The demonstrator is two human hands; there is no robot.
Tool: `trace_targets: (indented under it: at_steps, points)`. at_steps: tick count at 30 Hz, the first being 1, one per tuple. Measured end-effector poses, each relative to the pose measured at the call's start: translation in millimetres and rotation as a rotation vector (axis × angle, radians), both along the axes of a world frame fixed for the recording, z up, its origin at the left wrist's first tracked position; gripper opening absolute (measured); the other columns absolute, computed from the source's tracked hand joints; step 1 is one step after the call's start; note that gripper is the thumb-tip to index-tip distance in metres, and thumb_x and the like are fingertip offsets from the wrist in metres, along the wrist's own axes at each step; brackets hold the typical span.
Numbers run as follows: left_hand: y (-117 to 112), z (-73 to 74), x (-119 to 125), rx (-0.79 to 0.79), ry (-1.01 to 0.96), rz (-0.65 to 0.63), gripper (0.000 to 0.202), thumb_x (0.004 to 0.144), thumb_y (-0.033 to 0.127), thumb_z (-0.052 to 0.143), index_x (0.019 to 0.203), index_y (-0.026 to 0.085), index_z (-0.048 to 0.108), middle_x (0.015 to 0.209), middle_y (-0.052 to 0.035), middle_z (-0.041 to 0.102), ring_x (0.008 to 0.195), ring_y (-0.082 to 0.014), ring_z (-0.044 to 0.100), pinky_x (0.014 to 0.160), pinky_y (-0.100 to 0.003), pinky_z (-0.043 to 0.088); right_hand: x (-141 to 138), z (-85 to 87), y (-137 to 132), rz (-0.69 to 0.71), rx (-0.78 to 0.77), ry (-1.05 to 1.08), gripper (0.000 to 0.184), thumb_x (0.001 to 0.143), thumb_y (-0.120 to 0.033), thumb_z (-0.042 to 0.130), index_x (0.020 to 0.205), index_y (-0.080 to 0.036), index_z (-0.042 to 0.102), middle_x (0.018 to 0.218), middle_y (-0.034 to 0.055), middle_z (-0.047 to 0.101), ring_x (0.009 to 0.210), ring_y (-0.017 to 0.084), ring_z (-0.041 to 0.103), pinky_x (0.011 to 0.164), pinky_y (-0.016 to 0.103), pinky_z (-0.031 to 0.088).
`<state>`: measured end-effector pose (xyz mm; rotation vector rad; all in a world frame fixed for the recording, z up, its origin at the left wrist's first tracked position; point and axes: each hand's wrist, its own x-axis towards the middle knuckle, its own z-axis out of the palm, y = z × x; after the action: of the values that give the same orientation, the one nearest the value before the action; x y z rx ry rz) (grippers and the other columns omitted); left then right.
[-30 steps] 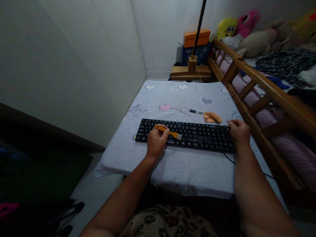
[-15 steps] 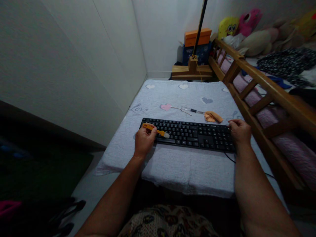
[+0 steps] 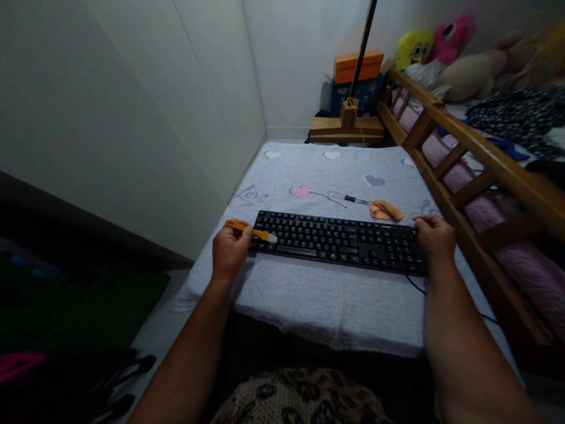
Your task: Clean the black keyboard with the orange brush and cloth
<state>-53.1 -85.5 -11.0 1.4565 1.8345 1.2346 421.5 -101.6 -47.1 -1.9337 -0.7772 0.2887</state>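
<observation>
A black keyboard [image 3: 326,240] lies across the cloth-covered table. My left hand [image 3: 230,250] is closed round a small brush [image 3: 260,234] with an orange handle and pale bristles. Its bristles are over the keys at the keyboard's left end. My right hand [image 3: 435,238] grips the keyboard's right edge, fingers pinched at the far right corner. Beyond the keyboard lie a thin metal tool with a black grip [image 3: 350,198] and a crumpled orange cloth [image 3: 385,209].
The table wears a pale cloth [image 3: 291,288] printed with hearts. A wooden bed rail [image 3: 477,150] runs along the right side, with soft toys behind it. White panels [image 3: 176,118] stand on the left. Past the far edge are a wooden stand [image 3: 348,125] and an orange box [image 3: 358,66].
My left hand has moved left with the brush, from the lower middle keys to the keyboard's left end. My right hand stays at the right edge. The view has shifted slightly.
</observation>
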Motion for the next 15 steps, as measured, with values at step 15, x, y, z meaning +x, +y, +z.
trace_targets:
  at_steps: [15]
  points:
    - [6,3.7,-39,0.036,0.310,0.188,0.027,0.082,0.046,0.064,0.087,0.020,0.071,0.069,-0.0048,0.069,0.070,-0.0247,0.071,0.069,-0.032,0.055,-2,3.2,1,-0.009,-0.001,0.030,0.012,0.066,-0.027,0.062,0.074,-0.021,0.068,0.064,-0.0005,0.063,0.065,0.020,0.059,0.071,0.034,0.046]
